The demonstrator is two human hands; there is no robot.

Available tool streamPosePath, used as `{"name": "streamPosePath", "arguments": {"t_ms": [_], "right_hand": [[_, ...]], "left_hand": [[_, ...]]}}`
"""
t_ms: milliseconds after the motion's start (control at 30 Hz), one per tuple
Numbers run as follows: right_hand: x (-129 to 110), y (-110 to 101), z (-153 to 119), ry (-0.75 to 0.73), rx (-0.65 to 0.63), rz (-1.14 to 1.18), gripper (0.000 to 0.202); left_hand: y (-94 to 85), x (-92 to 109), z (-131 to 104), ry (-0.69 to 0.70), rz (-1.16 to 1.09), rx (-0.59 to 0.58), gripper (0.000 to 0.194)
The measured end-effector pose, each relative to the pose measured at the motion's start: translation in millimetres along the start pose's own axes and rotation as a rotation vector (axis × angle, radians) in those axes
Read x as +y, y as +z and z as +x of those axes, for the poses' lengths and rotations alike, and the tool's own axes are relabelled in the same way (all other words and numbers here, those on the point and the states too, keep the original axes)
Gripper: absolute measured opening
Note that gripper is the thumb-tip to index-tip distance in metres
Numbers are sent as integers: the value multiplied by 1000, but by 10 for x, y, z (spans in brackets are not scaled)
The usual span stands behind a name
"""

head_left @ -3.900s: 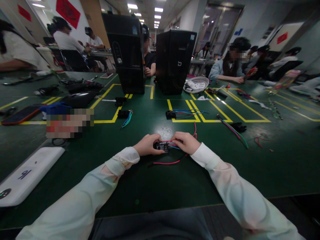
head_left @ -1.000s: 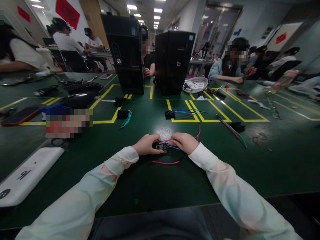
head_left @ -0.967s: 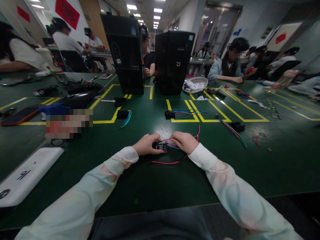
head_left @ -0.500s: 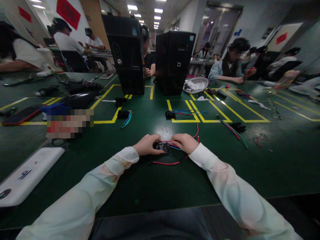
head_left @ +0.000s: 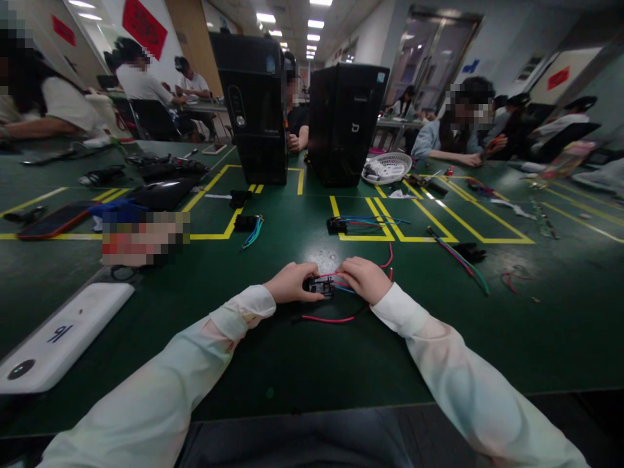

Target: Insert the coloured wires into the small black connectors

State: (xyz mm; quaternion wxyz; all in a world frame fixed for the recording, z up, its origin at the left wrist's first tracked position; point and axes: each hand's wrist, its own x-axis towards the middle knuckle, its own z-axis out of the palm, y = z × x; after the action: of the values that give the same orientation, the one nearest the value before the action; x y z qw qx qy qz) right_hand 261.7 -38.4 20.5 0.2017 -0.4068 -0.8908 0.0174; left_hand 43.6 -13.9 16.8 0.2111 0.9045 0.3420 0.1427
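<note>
Just above the green table, my left hand (head_left: 293, 282) is closed around the left end of a small black plastic socket block (head_left: 325, 288); metal contacts show in its exposed side. Opposite it, my right hand (head_left: 364, 279) pinches a red wire (head_left: 328, 275) that runs along the block's upper edge. Blue wire (head_left: 345, 289) shows between the block and my right fingers; whether it is fixed to the block I cannot tell. A loose red wire (head_left: 327, 319) lies on the table nearer to me. My fingers hide part of the block and the wire ends.
Two black computer towers (head_left: 253, 117) (head_left: 347, 127) stand across the table. Wired black blocks (head_left: 245, 223) (head_left: 336, 225) lie beyond my hands. At left is a white device (head_left: 63, 338); a white basket (head_left: 397, 166) stands at back right. A person (head_left: 458, 133) sits across at right.
The whole view has shifted slightly, with the scene sitting a little further right. My right hand has drawn slightly up and away from the block, and more red wire shows between them.
</note>
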Motion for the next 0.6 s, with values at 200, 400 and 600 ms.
{"name": "streamPosePath", "arguments": {"t_ms": [200,400,600], "right_hand": [[73,12,1,53,-121,194,16],[103,0,-3,25,-116,317,15],[64,47,21,102,-63,160,15]], "left_hand": [[-5,6,-2,3,-36,-8,33],[-4,5,-8,-7,-43,-5,34],[-18,0,-2,-10,-34,-22,36]]}}
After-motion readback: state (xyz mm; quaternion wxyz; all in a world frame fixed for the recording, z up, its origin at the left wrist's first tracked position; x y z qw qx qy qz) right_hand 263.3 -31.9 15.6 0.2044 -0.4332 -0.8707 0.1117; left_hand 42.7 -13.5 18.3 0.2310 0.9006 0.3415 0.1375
